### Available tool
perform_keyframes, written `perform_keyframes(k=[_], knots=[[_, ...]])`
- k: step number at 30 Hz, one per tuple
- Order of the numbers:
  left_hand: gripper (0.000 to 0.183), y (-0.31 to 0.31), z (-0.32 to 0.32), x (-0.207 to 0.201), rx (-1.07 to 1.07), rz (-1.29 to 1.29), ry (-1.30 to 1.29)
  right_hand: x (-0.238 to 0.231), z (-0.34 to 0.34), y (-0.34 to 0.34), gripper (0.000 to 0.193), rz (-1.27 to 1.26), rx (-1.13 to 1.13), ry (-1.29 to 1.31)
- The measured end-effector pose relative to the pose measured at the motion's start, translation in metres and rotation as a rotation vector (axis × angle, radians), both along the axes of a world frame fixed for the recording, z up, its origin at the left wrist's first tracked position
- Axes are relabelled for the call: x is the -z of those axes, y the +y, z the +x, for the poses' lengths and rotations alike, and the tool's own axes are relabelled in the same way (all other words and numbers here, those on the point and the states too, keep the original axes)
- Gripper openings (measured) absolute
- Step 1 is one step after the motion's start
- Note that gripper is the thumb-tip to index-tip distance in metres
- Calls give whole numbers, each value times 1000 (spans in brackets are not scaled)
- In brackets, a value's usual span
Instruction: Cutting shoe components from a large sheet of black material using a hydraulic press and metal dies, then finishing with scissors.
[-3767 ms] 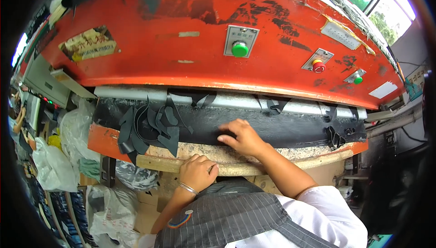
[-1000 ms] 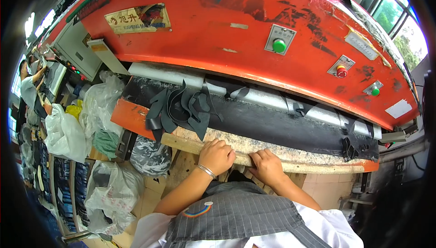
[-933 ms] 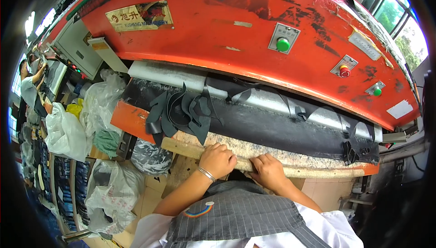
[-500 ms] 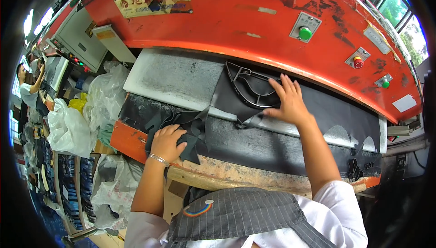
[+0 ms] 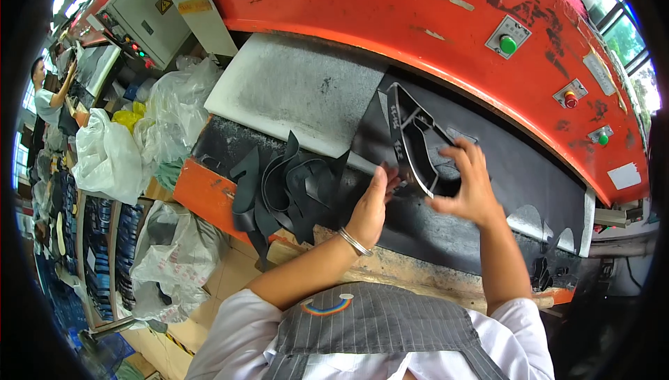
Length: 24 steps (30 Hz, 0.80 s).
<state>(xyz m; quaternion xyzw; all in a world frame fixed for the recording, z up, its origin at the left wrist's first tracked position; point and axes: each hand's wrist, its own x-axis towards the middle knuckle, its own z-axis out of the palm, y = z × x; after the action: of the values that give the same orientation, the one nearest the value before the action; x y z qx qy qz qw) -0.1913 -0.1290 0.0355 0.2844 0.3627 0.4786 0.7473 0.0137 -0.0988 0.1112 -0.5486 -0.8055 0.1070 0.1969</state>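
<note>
A metal cutting die, a curved frame with cross-bars, is tilted up on edge over the black sheet material. My right hand grips its right side, thumb at the near end and fingers curled at the far edge. Close against the die's near left end is my left hand, thumb stretched up and fingers reaching toward the die. Those fingertips are blurred and partly hidden. To the left of that hand lies a tangle of black offcut strips, drooping over the table's near edge.
A red press beam with green buttons and a red knob spans the far side. The pale cutting board lies below it. Plastic bags crowd the left, near stacked dark pieces. A person stands far left.
My left hand has left the offcut strips and moved right to the die. The die, flat before, is now tilted up in my right hand. The view has shifted.
</note>
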Motion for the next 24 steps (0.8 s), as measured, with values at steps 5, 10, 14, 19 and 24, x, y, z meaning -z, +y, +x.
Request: perform_keyframes(k=[5, 10, 14, 19, 24], knots=[[61, -38, 42, -49, 45, 12, -289, -8, 12, -93, 105, -33, 2, 225], [39, -72, 90, -76, 304, 91, -185, -32, 66, -121, 74, 364, 73, 233], [50, -98, 129, -88, 508, 248, -84, -77, 109, -145, 39, 527, -66, -234], [50, -110, 152, -89, 653, 373, 38, -74, 147, -169, 35, 644, -40, -434], [35, -121, 167, -91, 490, 404, 111, -92, 155, -158, 40, 465, -367, -220]])
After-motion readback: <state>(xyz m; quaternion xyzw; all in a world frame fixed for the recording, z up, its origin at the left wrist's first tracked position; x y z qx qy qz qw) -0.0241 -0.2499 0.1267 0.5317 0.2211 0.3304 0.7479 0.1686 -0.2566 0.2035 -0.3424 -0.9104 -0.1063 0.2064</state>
